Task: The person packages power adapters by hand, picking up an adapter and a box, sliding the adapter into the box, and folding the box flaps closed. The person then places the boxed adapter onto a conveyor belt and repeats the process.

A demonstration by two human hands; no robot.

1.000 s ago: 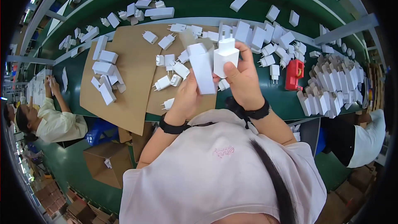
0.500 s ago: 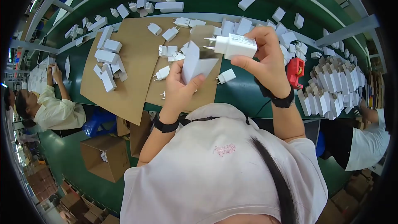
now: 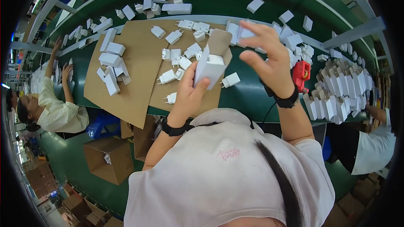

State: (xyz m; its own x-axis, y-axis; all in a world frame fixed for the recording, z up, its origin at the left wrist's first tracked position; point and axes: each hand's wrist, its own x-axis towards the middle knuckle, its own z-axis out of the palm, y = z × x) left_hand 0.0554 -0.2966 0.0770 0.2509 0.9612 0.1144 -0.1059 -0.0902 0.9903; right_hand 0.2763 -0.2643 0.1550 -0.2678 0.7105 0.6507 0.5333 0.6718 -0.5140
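My left hand [image 3: 192, 89] is closed round a small white box [image 3: 208, 75] whose top flap stands up. Inside the box's mouth sits a white charger [image 3: 216, 60], only its end showing. To the right, my right hand [image 3: 269, 59] is raised, empty, with its fingers apart. Several loose white plug chargers [image 3: 167, 77] lie about on the brown cardboard sheet [image 3: 139, 75] beyond my left hand. One more charger [image 3: 230, 80] rests on the green table just right of the held box.
Closed white boxes [image 3: 110, 59] are heaped on the cardboard's left. Rows of open white boxes [image 3: 336, 88] stand at the right, beside a red tape dispenser [image 3: 301, 76]. Beyond a metal rail, more boxes and chargers lie on a green belt [image 3: 219, 6]. A co-worker [image 3: 57, 109] sits at the left.
The charger has gone from my right hand into the box in my left hand. My right hand has let go and opened. The co-worker at the left has stretched one arm forward.
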